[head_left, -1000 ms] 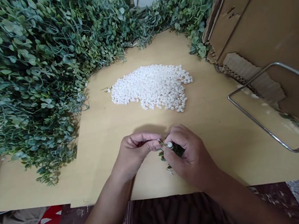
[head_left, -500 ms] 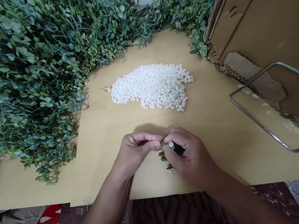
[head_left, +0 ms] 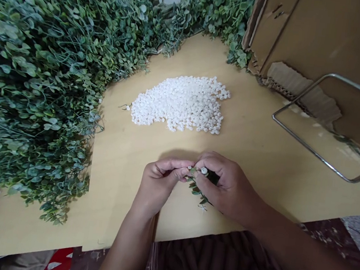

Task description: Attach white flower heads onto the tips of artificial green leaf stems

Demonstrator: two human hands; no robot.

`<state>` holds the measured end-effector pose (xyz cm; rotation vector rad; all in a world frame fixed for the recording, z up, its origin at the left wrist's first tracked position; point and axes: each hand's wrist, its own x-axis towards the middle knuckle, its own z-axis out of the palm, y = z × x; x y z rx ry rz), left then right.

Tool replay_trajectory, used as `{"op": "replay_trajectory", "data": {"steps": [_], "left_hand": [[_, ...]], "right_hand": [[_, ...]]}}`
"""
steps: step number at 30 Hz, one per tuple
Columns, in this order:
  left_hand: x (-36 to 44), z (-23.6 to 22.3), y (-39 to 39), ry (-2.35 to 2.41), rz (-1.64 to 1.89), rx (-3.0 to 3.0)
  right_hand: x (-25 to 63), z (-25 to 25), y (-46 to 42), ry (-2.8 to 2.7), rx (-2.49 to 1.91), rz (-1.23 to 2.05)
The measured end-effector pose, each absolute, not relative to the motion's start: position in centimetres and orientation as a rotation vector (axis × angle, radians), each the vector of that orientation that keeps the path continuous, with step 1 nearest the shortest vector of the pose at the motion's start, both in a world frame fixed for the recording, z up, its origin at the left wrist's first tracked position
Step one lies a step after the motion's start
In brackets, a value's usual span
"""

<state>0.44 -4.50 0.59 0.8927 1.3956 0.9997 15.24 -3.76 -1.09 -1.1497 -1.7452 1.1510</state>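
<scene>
Thumb and fingers of my right hand (head_left: 223,180) are closed on a small green leafy sprig (head_left: 196,189), whose leaves hang below the fingers. A small white flower head (head_left: 204,170) shows on it by the right fingertips. My left hand (head_left: 164,179) pinches at the left end of the sprig, with a small white flower head (head_left: 190,167) at its fingertips. The two hands nearly meet. Beyond them on the tabletop lies a heap of small white flower heads (head_left: 181,102). Part of the sprig is hidden behind the right fingers.
Piled artificial greenery (head_left: 41,81) covers the left and back of the table (head_left: 251,144). A cardboard box (head_left: 337,45) with torn edges stands at the right behind a bent metal wire frame (head_left: 311,143). A single loose flower (head_left: 127,107) lies left of the heap.
Both hands stay in nearly the same place, with slight finger movement. A small white flower head now shows at the left fingertips. The whole view has shifted a little.
</scene>
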Motion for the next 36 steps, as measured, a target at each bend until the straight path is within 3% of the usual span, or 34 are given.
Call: {"op": "replay_trajectory", "data": {"steps": [16,20,26,29,33,36], "left_hand": [[0.3,0.3,-4.5,1.396,1.021,1.017],[-0.5,-0.1,-5.1,1.511,1.106,1.253],[-0.3,-0.6,-5.1,1.445,0.904,1.756],[-0.1,-0.8,-5.1,1.513,0.863,1.793],[-0.6,-0.5,-5.3,1.501,0.881,1.703],[-1.0,-0.1,-5.6,1.506,0.955,1.702]], "right_hand": [[15.0,-1.1,-3.6,-1.774,-1.235,1.092],[15.2,-0.9,-3.4,-1.661,-1.287,1.162],[15.2,-0.9,-3.6,-1.532,-1.249,1.203],[16.1,-0.7,-3.6,-1.453,-1.120,1.369],[17.7,-0.5,-3.2,-1.390,-0.566,1.701],[17.9,-0.6,-2.9,-1.315,-0.564,1.804]]}}
